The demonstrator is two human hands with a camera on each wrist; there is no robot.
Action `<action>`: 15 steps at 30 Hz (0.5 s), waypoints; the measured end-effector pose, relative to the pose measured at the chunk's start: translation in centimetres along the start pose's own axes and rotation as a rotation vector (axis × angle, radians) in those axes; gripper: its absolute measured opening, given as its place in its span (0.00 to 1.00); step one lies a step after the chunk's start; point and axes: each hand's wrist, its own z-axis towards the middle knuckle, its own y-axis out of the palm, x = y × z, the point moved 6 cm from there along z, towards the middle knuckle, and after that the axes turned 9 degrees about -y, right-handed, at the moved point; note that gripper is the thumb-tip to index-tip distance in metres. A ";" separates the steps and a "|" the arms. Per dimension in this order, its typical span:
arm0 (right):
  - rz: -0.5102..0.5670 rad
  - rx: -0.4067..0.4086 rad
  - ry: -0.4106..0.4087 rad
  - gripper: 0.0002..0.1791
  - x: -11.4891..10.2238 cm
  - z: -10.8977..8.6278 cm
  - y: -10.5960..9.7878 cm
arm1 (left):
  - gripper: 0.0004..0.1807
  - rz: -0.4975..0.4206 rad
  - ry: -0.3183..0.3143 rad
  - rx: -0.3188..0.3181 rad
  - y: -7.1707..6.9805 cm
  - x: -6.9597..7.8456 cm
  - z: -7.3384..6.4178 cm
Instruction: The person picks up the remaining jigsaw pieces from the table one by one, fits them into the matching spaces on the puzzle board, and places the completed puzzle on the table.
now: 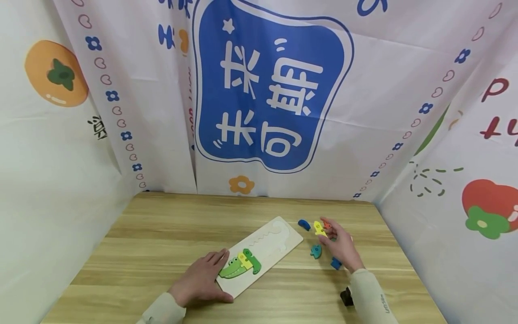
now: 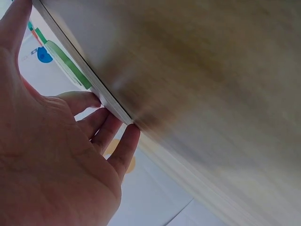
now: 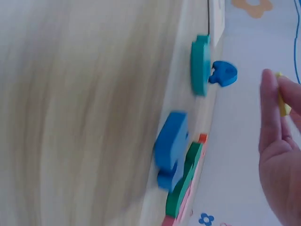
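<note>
A pale wooden puzzle board (image 1: 269, 265) lies slanted on the table, with a green crocodile head (image 1: 233, 268) and yellow and green pieces (image 1: 252, 262) fitted at its near-left end. My left hand (image 1: 202, 276) holds that end between thumb and fingers; in the left wrist view its fingertips (image 2: 127, 141) touch the board's edge. Above the table, right of the board, my right hand (image 1: 341, 245) pinches a yellow puzzle piece (image 1: 319, 227) between thumb and fingers. The right wrist view shows only a sliver of that yellow piece (image 3: 283, 101).
Loose pieces lie around the right hand: a dark blue one (image 1: 304, 224), a teal one (image 1: 316, 251), another blue one (image 1: 336, 263) and an orange-red one (image 1: 327, 224). Green and pink pieces (image 3: 183, 181) show in the right wrist view. A black object (image 1: 346, 297) sits by the right sleeve. Printed cloth (image 1: 384, 135) surrounds the table.
</note>
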 end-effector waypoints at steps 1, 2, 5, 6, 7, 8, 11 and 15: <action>0.052 0.012 -0.003 0.34 -0.2 0.0 0.1 | 0.71 -0.002 -0.002 -0.002 0.0 0.0 0.0; 0.119 0.018 -0.004 0.35 -0.4 0.0 0.2 | 0.71 -0.005 -0.004 -0.003 0.0 0.0 0.0; 0.303 0.028 -0.006 0.35 -0.9 0.1 0.5 | 0.71 -0.010 -0.007 -0.007 -0.1 0.1 0.0; 0.357 0.029 -0.003 0.35 -1.1 0.1 0.6 | 0.71 -0.012 -0.006 -0.006 -0.1 0.1 0.0; 0.392 0.033 0.002 0.35 -1.2 0.1 0.6 | 0.71 -0.014 -0.006 -0.004 -0.1 0.1 0.0; 0.425 0.034 0.007 0.34 -1.3 0.2 0.7 | 0.71 -0.015 -0.007 -0.003 -0.1 0.1 0.0; 0.473 0.044 0.025 0.35 -1.5 0.3 0.8 | 0.71 -0.014 -0.005 0.001 0.0 0.0 0.0; 0.489 0.046 0.027 0.35 -1.7 0.4 1.1 | 0.71 -0.013 -0.007 0.000 0.1 0.0 0.1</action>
